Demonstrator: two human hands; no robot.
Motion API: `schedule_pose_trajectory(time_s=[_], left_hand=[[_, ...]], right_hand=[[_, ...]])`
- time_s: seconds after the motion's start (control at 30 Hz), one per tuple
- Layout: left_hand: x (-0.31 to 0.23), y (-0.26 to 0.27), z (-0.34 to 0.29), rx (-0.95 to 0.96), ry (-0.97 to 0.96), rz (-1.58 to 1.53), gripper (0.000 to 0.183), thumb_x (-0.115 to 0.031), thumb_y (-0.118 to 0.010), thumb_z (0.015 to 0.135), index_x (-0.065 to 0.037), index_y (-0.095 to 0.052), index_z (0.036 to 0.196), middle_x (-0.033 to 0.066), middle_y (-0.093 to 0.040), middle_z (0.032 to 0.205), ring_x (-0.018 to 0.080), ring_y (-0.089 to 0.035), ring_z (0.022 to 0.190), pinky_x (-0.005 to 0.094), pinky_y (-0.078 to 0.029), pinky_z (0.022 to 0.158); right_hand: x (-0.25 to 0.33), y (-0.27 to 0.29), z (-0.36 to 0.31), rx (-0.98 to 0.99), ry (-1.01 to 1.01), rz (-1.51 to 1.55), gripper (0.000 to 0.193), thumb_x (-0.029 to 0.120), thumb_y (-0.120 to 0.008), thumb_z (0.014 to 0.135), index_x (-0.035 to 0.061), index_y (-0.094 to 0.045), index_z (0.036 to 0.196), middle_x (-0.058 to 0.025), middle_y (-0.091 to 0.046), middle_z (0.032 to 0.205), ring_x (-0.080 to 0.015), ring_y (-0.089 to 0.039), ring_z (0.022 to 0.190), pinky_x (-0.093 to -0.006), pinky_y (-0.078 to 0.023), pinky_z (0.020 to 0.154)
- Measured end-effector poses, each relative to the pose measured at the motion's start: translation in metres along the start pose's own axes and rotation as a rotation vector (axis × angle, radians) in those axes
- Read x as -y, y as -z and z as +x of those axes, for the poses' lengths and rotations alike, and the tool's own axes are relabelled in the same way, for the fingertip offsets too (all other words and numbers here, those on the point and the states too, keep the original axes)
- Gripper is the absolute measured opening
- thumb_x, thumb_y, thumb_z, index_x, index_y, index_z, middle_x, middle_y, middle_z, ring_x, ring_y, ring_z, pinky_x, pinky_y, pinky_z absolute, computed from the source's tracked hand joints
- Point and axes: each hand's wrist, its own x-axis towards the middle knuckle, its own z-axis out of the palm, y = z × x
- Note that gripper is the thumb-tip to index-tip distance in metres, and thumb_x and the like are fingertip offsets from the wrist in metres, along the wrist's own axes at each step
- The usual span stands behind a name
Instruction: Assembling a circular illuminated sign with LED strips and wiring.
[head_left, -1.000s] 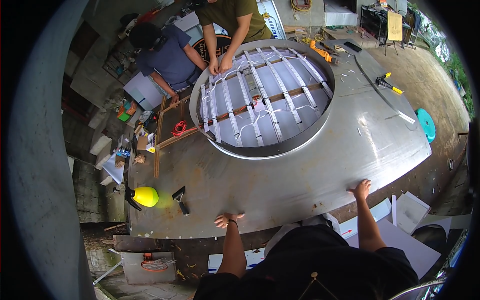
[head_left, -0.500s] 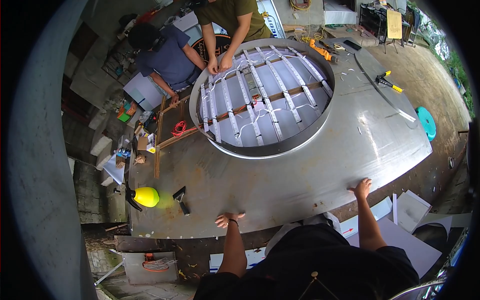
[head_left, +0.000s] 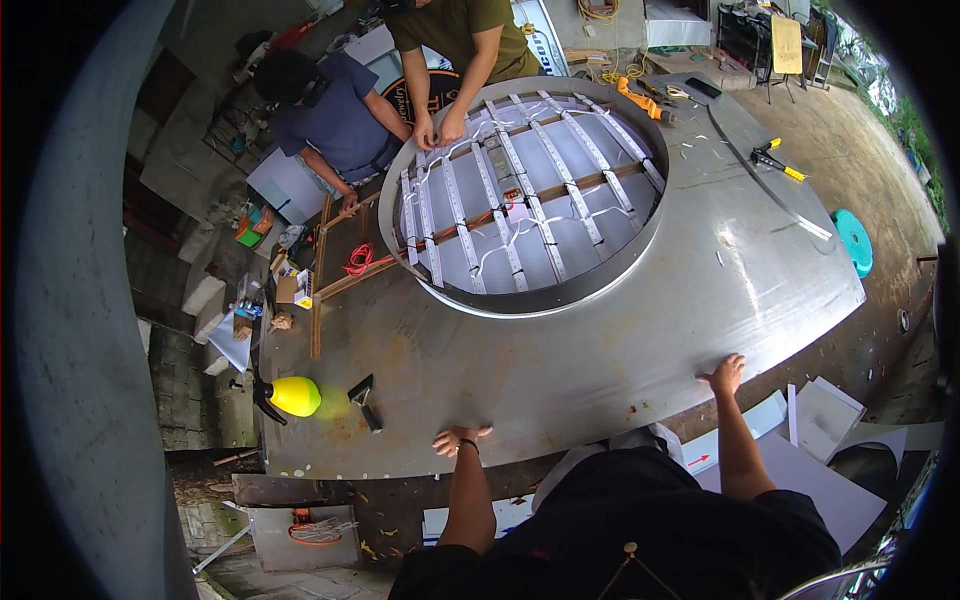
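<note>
The step in hand looks like a steadying pause for the wearer, with the handwork going on at the far side of the desk [head_left: 560,375]. The left hand [head_left: 462,440] lies open and palm down at the near edge, left of its middle, gripping nothing. The right hand [head_left: 725,376] is also open, fingers spread on the metal top farther right along that edge, and it too holds nothing.

The round metal frame [head_left: 520,302] sits by the far edge, well apart from both hands; light strips [head_left: 549,250] cross it in rows, with white wires looping between them. A co-worker in an olive shirt [head_left: 485,45] has both hands together at its far-left rim; what the fingers pinch is too small to tell.

Nearest the left hand is a squeegee-like tool [head_left: 366,402], lying toward the near-left corner, with a yellow spray bottle [head_left: 295,397] beyond it by the left edge.

Any next move of the wearer's would, I judge, call for lifting a palm first: a short reach left for the squeegee-like tool, or a long lean across the top for the frame.
</note>
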Motion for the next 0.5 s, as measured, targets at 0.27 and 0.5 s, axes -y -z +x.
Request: schedule_pose_trajectory(time_s=[0.27, 0.5], left_hand=[[-0.0003, -0.0007, 0.0019, 0.009, 0.007, 0.009, 0.149, -0.051, -0.087, 0.034, 0.006, 0.006, 0.136, 0.0308, 0.001, 0.142, 0.0432, -0.010, 0.132, 0.0491, -0.025, 0.105], [0.0001, 0.0013, -0.0002, 0.025, 0.010, -0.014, 0.149, -0.049, -0.088, 0.034, 0.005, 0.006, 0.136, 0.0297, 0.001, 0.142, 0.0425, -0.009, 0.133, 0.0490, -0.025, 0.105]], right_hand=[[-0.0010, -0.0023, 0.0011, -0.007, 0.004, -0.002, 0.118, 0.036, -0.087, 0.043, -0.0096, -0.023, 0.131, -0.0273, -0.028, 0.136, -0.0357, -0.036, 0.123, -0.0349, -0.036, 0.100], [-0.0030, -0.0054, 0.0019, -0.013, 0.009, -0.002, 0.119, 0.035, -0.087, 0.043, -0.0086, -0.022, 0.131, -0.0267, -0.027, 0.136, -0.0357, -0.035, 0.124, -0.0352, -0.036, 0.100]])
